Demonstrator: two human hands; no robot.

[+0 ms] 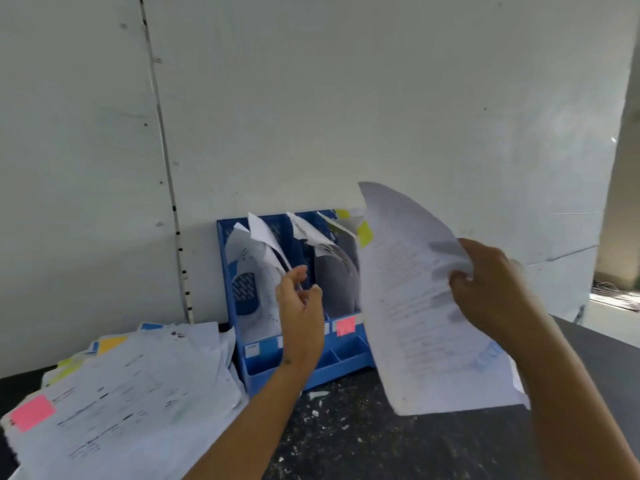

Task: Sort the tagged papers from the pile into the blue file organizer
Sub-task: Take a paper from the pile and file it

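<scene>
A blue file organizer [242, 344] stands against the white wall, and curled papers fill its upright slots. My right hand [491, 282] grips a printed sheet [415, 306] with a yellow tag [364, 233] on its upper left edge, holding it upright in front of the organizer's right side. My left hand [299, 306] hovers in front of the middle slots with relaxed fingers, holding nothing. A pile of tagged papers [121, 393] lies at the left on the dark table, with a pink tag [32, 412] on the top sheet.
The dark table [346, 441] is speckled with small white scraps. A pink label [345, 326] marks the organizer's front. Yellow and blue tags stick out of the pile's far edge. The white wall [346, 98] rises directly behind the organizer.
</scene>
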